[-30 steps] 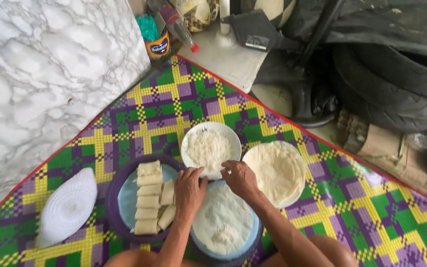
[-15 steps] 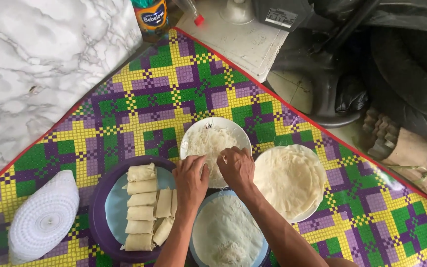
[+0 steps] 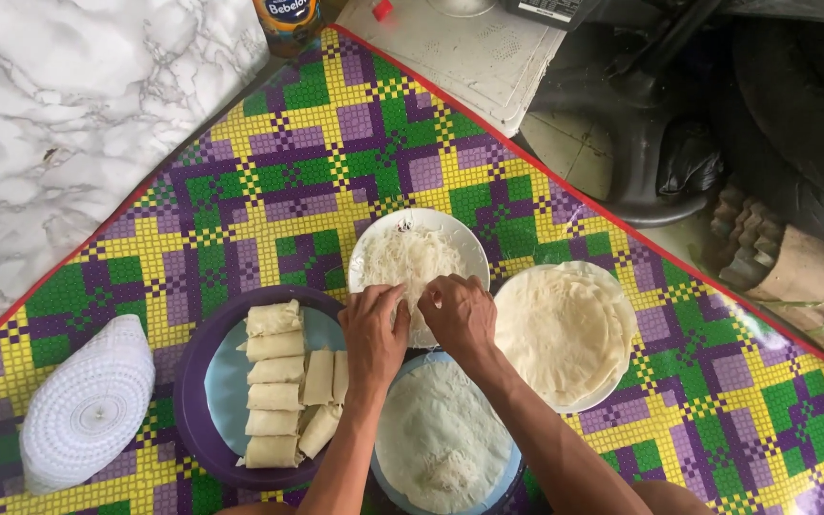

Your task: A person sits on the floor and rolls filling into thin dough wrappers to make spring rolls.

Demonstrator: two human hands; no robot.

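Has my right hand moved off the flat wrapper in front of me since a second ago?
Yes. The right hand went forward from the spread wrapper to the white bowl's shredded filling.

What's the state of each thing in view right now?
left hand: bare, fingers in the shredded filling
right hand: bare, fingers in the same filling
white plate: holds shredded white filling
blue plate: one flat wrapper with a little filling on it
wrapper stack: flat, unrolled
purple plate: holds finished rolls
rolls: rolled shut
white cap: lying on mat
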